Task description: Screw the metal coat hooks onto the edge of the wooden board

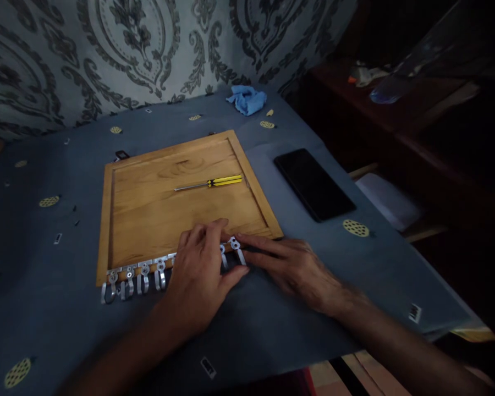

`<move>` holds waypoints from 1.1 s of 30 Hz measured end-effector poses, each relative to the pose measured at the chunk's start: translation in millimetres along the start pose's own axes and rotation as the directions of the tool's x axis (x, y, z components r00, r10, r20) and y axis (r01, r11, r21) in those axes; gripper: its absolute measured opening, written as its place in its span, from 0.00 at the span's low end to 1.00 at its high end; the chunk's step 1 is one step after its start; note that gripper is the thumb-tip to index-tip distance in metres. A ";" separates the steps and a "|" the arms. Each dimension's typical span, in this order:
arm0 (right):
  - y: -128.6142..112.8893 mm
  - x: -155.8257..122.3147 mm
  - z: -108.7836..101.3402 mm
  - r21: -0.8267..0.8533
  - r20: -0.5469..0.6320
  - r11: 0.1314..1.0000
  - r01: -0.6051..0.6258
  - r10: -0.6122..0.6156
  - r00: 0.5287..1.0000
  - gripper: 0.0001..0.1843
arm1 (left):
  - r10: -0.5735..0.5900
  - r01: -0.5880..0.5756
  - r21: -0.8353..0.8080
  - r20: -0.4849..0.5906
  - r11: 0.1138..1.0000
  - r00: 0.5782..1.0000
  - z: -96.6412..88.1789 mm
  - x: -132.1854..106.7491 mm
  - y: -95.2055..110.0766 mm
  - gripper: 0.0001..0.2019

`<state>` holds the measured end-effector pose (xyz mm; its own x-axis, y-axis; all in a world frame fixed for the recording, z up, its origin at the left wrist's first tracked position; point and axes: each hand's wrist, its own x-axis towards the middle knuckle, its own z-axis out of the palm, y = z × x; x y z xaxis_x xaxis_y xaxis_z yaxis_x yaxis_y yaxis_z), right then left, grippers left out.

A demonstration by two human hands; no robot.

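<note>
A wooden board with a raised frame (pixel 169 212) lies on the blue tablecloth. Along its near edge runs a metal hook rail (pixel 145 269), a row of several silver hooks with screw plates. My left hand (pixel 202 269) is closed over the rail right of its middle, fingers on the board side and thumb below by the hooks; it hides part of the row. At the rail's right end, my right hand (pixel 297 269) has its fingertips against the last hook (pixel 236 247). A yellow and black screwdriver (pixel 218 181) rests on the board, its tip pointing left.
A black phone (pixel 314 184) lies right of the board. A crumpled blue cloth (pixel 247 100) sits at the back, near the patterned curtain (pixel 132 44). Behind the board's far edge is a small dark metal piece (pixel 122 155). A dark red surface (pixel 416 121) stands beyond the table's right edge.
</note>
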<state>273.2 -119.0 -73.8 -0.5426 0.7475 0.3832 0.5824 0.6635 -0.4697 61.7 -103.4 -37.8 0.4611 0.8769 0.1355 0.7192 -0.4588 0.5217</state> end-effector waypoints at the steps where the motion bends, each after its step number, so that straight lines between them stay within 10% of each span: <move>1: 0.4 -0.4 0.4 0.000 -0.005 1.000 0.004 -0.004 1.000 0.16 | -0.005 0.005 -0.003 -0.001 1.000 1.000 0.1 -0.1 0.0 0.33; 15: -1.8 -6.2 -3.1 0.024 -0.250 0.999 -0.049 0.053 0.967 0.12 | -0.043 0.043 0.001 0.014 0.999 0.999 1.1 2.8 0.2 0.32; 33: 0.7 -4.3 -0.9 0.047 -0.107 0.995 -0.089 0.094 0.990 0.15 | -0.014 0.014 0.024 0.013 1.000 1.000 -0.2 1.5 0.2 0.29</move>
<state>276.4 -121.7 -75.0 -0.4176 0.8055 0.4205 0.5993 0.5920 -0.5389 62.4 -102.1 -37.3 0.4572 0.8816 0.1174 0.7378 -0.4497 0.5034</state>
